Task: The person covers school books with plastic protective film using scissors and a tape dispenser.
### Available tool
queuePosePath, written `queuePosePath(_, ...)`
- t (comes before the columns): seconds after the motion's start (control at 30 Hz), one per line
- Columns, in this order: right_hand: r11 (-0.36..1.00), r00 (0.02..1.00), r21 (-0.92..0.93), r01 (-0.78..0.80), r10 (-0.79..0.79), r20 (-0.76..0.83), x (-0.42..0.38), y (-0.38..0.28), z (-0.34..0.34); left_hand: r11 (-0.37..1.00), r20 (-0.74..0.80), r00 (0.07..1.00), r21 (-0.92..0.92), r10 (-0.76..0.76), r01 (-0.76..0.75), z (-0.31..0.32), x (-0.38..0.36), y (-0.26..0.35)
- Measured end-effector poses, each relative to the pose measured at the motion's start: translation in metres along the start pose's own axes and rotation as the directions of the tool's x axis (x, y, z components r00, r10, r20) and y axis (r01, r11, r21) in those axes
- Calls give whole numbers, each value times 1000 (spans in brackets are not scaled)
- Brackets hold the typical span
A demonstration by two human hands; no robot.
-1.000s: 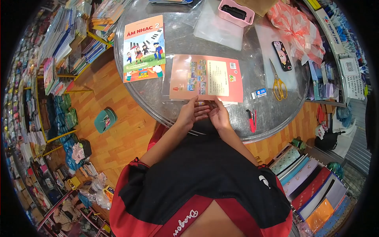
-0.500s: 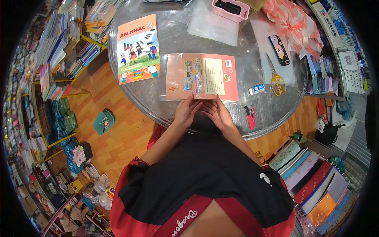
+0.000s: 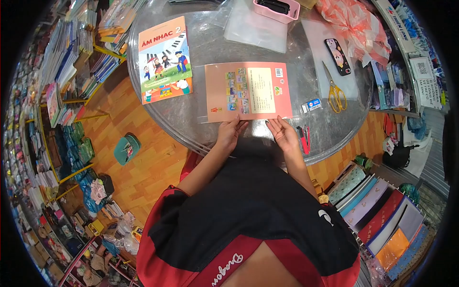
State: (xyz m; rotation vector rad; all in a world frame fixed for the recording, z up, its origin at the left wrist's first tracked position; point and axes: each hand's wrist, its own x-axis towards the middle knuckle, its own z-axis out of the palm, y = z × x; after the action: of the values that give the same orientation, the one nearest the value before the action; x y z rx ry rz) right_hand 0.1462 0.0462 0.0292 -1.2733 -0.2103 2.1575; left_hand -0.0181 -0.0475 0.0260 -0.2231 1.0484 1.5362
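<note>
Pink book point(image 3: 248, 91) flat mid-frame on counter point(image 3: 210, 48); left hand point(image 3: 229, 134) and right hand point(image 3: 284, 135) at its lower edge, fingers spread apart.

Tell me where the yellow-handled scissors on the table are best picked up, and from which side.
Judging by their pose, grip the scissors at the yellow handle loops, which lie nearest the person, coming from the table's near edge with the right hand. The closed blades point away toward the phone, so that end is narrower and sharper.

Stationery and book shop: stacked schoolbooks point(image 3: 71, 52) on racks at left, notebook stacks point(image 3: 382, 225) lower right, round tabletop point(image 3: 201, 124).
</note>
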Motion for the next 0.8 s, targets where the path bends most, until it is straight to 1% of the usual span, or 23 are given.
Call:
queuePosePath(0.07, 997, 999, 67, 44, -43, -18, -7, -2, 3, 999, 9, 1000, 37, -5, 4, 2, 4, 4)
queuePosePath(0.13, 996, 999, 81, 35, -35, 2, -12, 6, 8, 994, 27, 1000, 106, -9, 6, 1, 13, 10)
queuePosePath(0.2, 995, 999, 99, 27, -29, 18, -13, 17, 18, 994, 39, 999, 111, -21, 17, -2, 20, 16)
queuePosePath(0.27, 999, 989, 7, -48, 47, 139, -11, 27, 34, 993, 53, 998, 117, -38, 32, -4, 22, 19)
queuePosePath(0.33, 998, 991, 26, -60, 56, 121, -7, 32, 48, 992, 57, 997, 117, -49, 42, -4, 22, 21)
queuePosePath(0.37, 999, 996, -2, -46, 46, 81, -4, 34, 53, 992, 59, 997, 122, -50, 43, -2, 22, 21)
queuePosePath(0.4, 999, 999, -30, -34, 36, 40, -2, 35, 55, 997, 26, 998, 63, -52, 50, 1, 19, 21)
queuePosePath(0.43, 999, 999, -38, -21, 22, 42, 0, 37, 54, 998, -7, 998, 3, -56, 56, 5, 16, 20)
queuePosePath(0.47, 999, 999, -33, -21, 23, 42, 0, 38, 54, 998, -8, 998, 8, -57, 57, 9, 12, 20)
queuePosePath(0.53, 999, 1000, -48, -11, 11, 0, -1, 38, 55, 993, -65, 995, -97, -80, 73, 15, 5, 19)
queuePosePath(0.57, 999, 1000, -47, -13, 13, -2, 0, 39, 54, 993, -67, 994, -96, -82, 75, 14, 5, 18)
queuePosePath(0.63, 999, 1000, -40, -26, 27, 12, 3, 39, 52, 1000, -67, 997, 8, -25, 26, 10, 10, 14)
queuePosePath(0.77, 999, 999, -43, -27, 28, 24, 5, 35, 47, 1000, -89, 996, -10, -14, 13, 4, 18, 6)
queuePosePath(0.8, 1000, 999, -19, -17, 18, 34, 8, 32, 41, 999, -112, 994, -31, 9, -13, 8, 17, 6)
